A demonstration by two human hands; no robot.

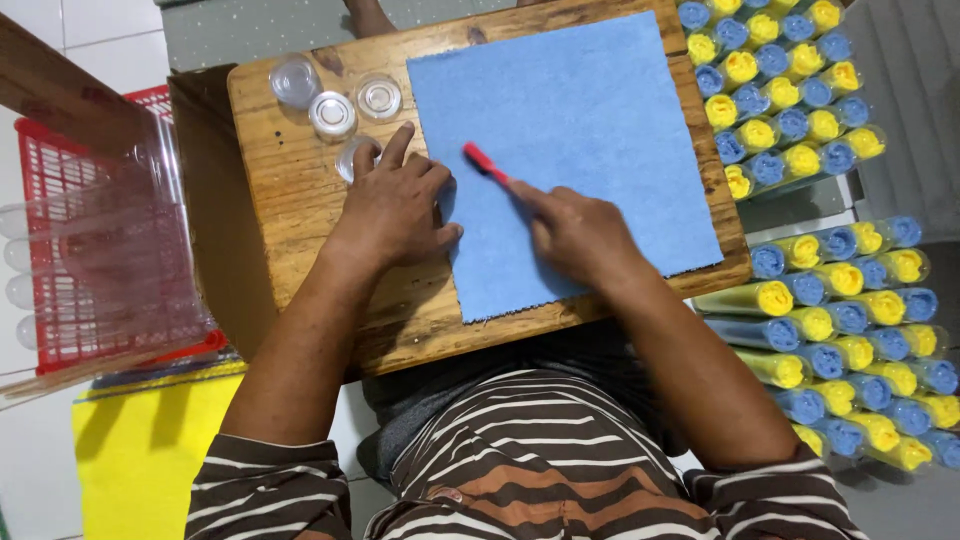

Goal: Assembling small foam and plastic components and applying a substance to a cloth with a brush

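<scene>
Item 1: wooden board (300,200), centre-top of frame, resting over the person's lap.

Item 2: blue cloth (570,130), square, laid flat on right part of board; lower edge reaches board's near edge.

Item 3: right hand (578,235), centre of frame, on cloth. Fingers curled round a red-tipped stick (487,164); only red end shows, pointing to upper left, lying on/just above cloth. Rest of stick hidden in grip.

Item 4: left hand (395,205), left of centre, palm down, fingers spread & loose, holding nothing. Thumb side touches cloth's left edge; fingertips at a clear round lid (355,155), partly covering it.

Item 5: 3 more clear round lids (333,113), upper left of board, in a loose row, just beside one another, apart from cloth.

Item 6: rolled cloths in tubes (790,110), blue & yellow alternating, stacked in rows, upper right and right edge of frame, off the board.

Item 7: red plastic basket (100,330), left edge, w/ clear plastic containers in front; contents blurred, can't tell.

Item 8: yellow sheet (140,450), lower left, on floor.

Item 9: striped shirt (530,460), brown/white, bottom centre.
</scene>
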